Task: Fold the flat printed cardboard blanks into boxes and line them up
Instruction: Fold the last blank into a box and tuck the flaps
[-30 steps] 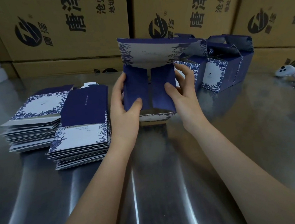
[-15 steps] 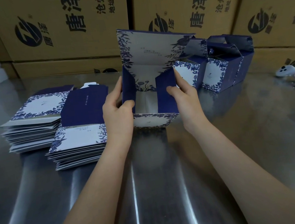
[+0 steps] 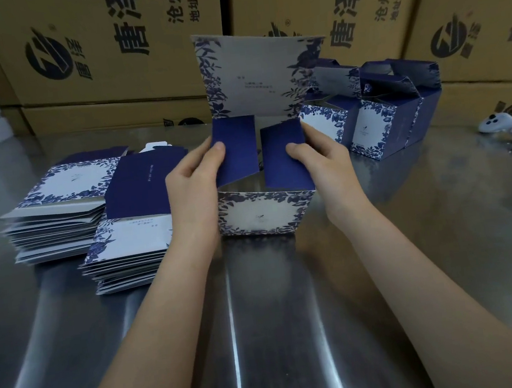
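Left hand (image 3: 192, 182) and right hand (image 3: 324, 160) each pinch a flap of your box (image 3: 263, 215) — steel table (image 3: 262, 320), brown cartons (image 3: 123, 49) behind.

Half-folded box (image 3: 263, 217) stands upright on the steel table (image 3: 264, 336); I take it as landmark. Its printed back panel (image 3: 254, 76) rises tall at the far side. Two navy side flaps lean inward over the open top, not meeting. My left hand (image 3: 193, 185) pinches the left flap (image 3: 236, 145), thumb on its face. My right hand (image 3: 324, 160) pinches the right flap (image 3: 285, 158) likewise. Left of the box: two stacks of flat blanks (image 3: 58, 210), the nearer just beside my left wrist. Behind-right of the box: finished boxes (image 3: 371, 123), close-packed in a row. Farther right: white controller (image 3: 505, 128). Brown cartons (image 3: 104, 51) behind everything.
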Motion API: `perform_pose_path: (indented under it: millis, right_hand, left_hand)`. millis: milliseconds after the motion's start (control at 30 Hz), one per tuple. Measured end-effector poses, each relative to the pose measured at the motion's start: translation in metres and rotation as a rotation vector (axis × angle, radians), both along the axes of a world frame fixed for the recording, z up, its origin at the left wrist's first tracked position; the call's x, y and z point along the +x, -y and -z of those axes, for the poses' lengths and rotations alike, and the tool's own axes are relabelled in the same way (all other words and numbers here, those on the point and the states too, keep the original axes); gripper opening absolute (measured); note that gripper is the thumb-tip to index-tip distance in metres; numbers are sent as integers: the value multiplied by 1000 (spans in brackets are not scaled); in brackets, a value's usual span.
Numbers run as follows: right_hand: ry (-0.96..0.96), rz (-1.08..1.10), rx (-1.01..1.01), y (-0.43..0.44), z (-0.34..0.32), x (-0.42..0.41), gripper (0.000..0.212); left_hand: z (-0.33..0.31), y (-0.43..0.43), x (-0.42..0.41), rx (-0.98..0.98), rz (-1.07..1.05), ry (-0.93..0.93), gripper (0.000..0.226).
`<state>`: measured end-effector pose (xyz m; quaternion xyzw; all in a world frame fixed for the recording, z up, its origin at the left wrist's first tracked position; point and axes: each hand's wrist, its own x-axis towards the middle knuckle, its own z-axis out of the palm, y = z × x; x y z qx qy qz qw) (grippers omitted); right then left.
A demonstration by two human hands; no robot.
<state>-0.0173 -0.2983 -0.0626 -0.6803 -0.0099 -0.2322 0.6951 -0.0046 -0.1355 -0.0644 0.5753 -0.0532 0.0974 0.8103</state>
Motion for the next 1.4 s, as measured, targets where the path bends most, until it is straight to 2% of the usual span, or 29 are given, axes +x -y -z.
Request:
perform_pose_path:
  millis: [100,200,300,400,500,600,767,1067,1167,1300,1400]
  right_hand:
    - [-38,-2,50,2,0,-1,33]
    - [-96,3,97,2,-2,-2,34]
    - [-104,-20,81,2,-4,-4,16]
    - [-126,1,53,1,-5,-6,24]
    - [-153,23,67,1,-7,-6,18]
    - [-144,71,17,2,-7,-3,39]
    - [-135,114,-91,2,-10,0,49]
    - [-154,114,-147,4,-11,1,37]
    - [-179,43,-86,4,-8,-1,26]
    - [-242,-86,-97,11,-2,1,32]
    - [-310,-136,-101,13,2,3,47]
  left_hand:
    - [-1,-6,2,-24,-21,-28,8]
    - [0,-9,6,-47,3,-74,22]
    - [0,-8,7,-88,37,-109,23]
    - [0,-7,6,-100,34,-109,23]
    - [1,-5,6,-76,0,-98,24]
    - [0,-5,7,-37,-58,-78,24]
    - [-3,-4,8,15,-129,-43,26]
    - [-1,-6,11,20,-143,-48,19]
    - [0,-6,10,-37,-92,-36,20]
    - [3,-6,10,-73,23,-23,26]
    - [3,-6,11,-60,99,-92,30]
